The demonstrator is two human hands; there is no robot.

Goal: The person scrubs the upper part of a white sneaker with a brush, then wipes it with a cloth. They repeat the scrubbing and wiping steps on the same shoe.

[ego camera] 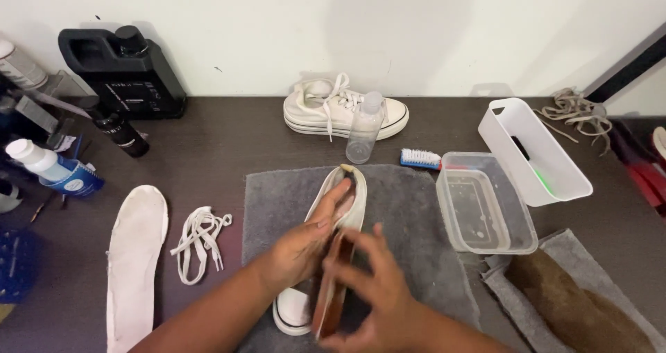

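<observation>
On the grey towel (409,207) at the middle of the desk (229,138), a white sneaker (347,200) is lying with its toe toward the person and its heel toward the wall, and both bare hands are working on it. The left hand (305,245) is gripping the shoe's side, its fingers (331,202) curling over the opening and closing on the upper. The right hand (378,290) is wrapping its fingers around a brown wooden-backed brush (331,294) and is pressing it along the shoe; the hand looks blurred, so it is probably moving quickly. Just beside the towel a clear plastic tub (485,207) is holding some liquid, and a small clear bottle (365,127) is standing upright near the heel, in front of a second white sneaker (333,110). A hard outward stroke could, I judge, carry the right elbow or the brush into the tub and slop liquid over the desk and the folded cloths (555,283). A push toward the wall might shove the shoe's heel into the bottle and tip it. The towel could also bunch under the shoe if the left hand's hold is loosening, letting the shoe twist away. To the left, an insole (135,249) and loose white laces (200,242) are lying well apart from the scrubbing.
</observation>
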